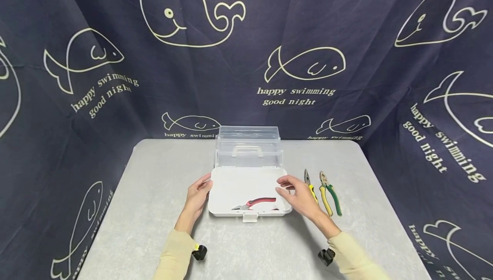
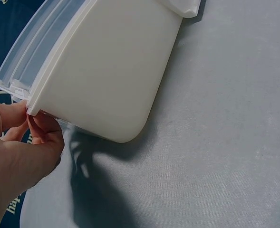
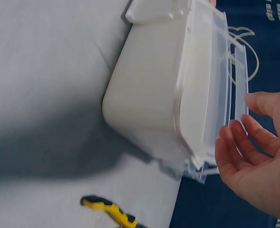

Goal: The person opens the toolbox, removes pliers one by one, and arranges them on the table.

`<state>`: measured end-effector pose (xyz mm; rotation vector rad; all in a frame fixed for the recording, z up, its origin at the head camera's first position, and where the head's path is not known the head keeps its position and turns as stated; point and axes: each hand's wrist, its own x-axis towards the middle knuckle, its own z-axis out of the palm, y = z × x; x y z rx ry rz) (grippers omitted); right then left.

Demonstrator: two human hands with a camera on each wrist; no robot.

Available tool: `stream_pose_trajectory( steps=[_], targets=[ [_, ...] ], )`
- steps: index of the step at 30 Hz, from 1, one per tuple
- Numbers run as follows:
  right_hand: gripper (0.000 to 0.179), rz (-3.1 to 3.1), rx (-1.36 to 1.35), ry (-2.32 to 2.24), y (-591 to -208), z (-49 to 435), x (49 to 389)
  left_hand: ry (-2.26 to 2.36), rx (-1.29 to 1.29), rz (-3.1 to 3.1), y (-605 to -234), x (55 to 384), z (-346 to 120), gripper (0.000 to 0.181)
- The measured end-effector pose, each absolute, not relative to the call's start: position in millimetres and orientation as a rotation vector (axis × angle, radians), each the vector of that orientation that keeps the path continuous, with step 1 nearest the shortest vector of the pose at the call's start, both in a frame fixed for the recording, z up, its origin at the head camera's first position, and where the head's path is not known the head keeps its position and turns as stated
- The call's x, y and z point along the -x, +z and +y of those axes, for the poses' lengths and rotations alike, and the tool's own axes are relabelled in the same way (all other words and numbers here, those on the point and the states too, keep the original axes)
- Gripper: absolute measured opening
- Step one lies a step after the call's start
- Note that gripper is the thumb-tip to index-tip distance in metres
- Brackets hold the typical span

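A white toolbox (image 1: pixel 236 183) with a clear lid (image 1: pixel 248 136) raised at its back sits on the table. Inside it, near the front wall, lie red-and-black handled pliers (image 1: pixel 261 201). My left hand (image 1: pixel 198 194) is at the box's left side; in the left wrist view its thumb and fingers pinch the rim (image 2: pixel 37 95). Over the right rim is my right hand (image 1: pixel 302 196), fingers loosely bent with nothing between them. To the right of that hand, long-nose pliers (image 1: pixel 307 178) with yellow-and-black handles are partly hidden behind it. Beside them lie combination pliers (image 1: pixel 324 179) with yellow-and-green handles.
The grey table (image 1: pixel 150 186) extends around the box on all sides. A dark blue curtain (image 1: pixel 246 70) printed with fish and whales hangs behind the table's back edge and along both sides. The raised lid with its white handle (image 1: pixel 247 149) stands close to the curtain.
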<state>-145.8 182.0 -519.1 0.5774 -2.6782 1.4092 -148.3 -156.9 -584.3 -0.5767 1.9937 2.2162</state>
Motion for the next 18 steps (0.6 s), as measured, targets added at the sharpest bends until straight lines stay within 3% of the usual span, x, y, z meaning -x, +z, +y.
stream_pose_trajectory(
  steps=[18],
  targets=[
    [0.024,-2.824,-0.838,1.412,-544.3,142.7,149.7,2.259,0.555,2.004,-584.3,146.7,-155.5,0.041]
  ],
)
